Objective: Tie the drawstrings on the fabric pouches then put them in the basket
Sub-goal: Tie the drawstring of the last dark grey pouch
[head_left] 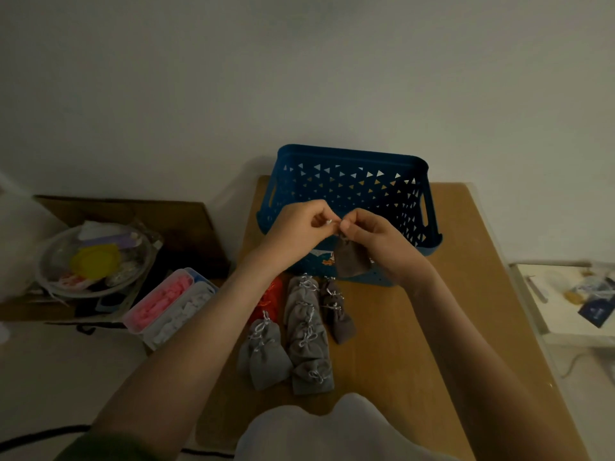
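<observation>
Left hand (299, 224) and right hand (372, 241) raised together just in front of the blue basket (429, 207), fingertips nearly touching. Both pinched on the pale drawstring (329, 221) of a dark grey pouch (351, 259), which hangs from the right hand against the basket's near wall.

Likely very light and limp: soft cloth, sagging under its own slight weight, no stiffness to push against. Cord thin and probably slick, so best taken at the two loose ends, close to the gathered neck, with fingertip pinches rather than a full fist. Body of the pouch better left hanging or steadied lightly below the neck.

Nearer than the basket, on the bench (449, 294), a cluster of grey pouches (307, 334) lying in rough rows, cords at their necks; a red pouch (271, 299) at the cluster's left edge, half behind the left forearm.

Hard to make out: whether a knot already sits in the held cord, since fingers cover the neck. Dim light blurs which of the lying pouches are tied. Basket's inside partly blocked by both hands, so contents uncertain apart from a pale patch low on its near side. Pouch contents, if any, unseen.
</observation>
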